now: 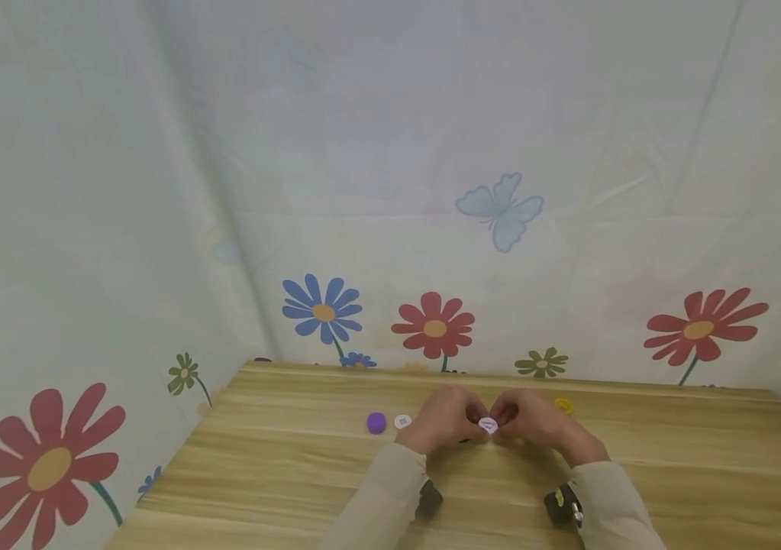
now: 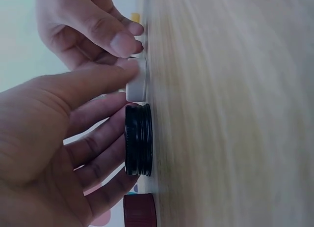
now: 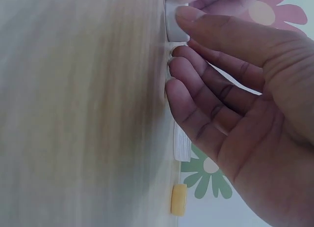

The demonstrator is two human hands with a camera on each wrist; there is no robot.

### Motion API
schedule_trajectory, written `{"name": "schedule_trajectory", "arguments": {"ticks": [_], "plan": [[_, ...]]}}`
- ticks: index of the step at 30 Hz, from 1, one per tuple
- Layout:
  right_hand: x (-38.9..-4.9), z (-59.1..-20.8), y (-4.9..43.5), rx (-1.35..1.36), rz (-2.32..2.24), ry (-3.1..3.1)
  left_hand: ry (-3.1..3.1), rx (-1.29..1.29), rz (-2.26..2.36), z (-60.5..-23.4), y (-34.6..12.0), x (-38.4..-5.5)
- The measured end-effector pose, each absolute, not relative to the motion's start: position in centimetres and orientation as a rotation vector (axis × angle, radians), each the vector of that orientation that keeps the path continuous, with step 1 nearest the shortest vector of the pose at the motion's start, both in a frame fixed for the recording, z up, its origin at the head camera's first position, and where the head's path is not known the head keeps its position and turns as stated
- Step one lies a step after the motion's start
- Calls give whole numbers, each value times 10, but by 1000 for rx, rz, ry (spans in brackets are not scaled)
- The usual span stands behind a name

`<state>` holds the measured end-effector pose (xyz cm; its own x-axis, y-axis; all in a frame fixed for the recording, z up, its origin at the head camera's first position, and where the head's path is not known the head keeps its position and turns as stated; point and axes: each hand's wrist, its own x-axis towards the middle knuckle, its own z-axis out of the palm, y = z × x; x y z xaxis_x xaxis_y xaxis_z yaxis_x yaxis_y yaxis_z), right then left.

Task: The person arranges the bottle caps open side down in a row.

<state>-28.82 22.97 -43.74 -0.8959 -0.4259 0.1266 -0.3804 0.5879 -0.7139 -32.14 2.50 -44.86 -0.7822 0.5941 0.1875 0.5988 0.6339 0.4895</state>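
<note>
A low white bottle cap (image 1: 488, 426) with purple print on top stands on the table between both hands. My left hand (image 1: 450, 418) pinches it from the left; in the left wrist view its thumb (image 2: 110, 77) lies against the cap's side. From the right, my right hand (image 1: 529, 420) holds the same cap, its thumb (image 3: 216, 25) over the rim in the right wrist view. Under the left hand's other fingers sits a black ridged cap (image 2: 139, 139), with a dark red cap (image 2: 140, 210) beyond it. The right hand's lower fingers hang curled near the tabletop.
Left of the hands lie a purple cap (image 1: 376, 423) and a white cap (image 1: 402, 421) with a square code. A yellow cap (image 1: 564, 406) and a clear whitish cap (image 3: 182, 143) are by the right hand. Behind the wooden table (image 1: 280, 458) hangs a flowered curtain (image 1: 376, 229).
</note>
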Motion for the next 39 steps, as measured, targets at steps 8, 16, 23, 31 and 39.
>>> {"name": "schedule_trajectory", "arguments": {"ticks": [8,16,23,31,39], "plan": [[-282,-442,243,-739,-1297,2779,-2886,-943,-921,-442,27,-319],[-281,-439,250,-611,-1317,2905,-2847,-930,-972,-439,34,-323],[-282,-435,247,-524,-1323,3041,-2848,-875,-969,-441,39,-327],[-286,-435,251,-531,-1208,3160,-2816,-846,-1003,-445,50,-330],[-292,-435,258,-567,-1125,3136,-2787,-772,-1113,-449,66,-332]]}}
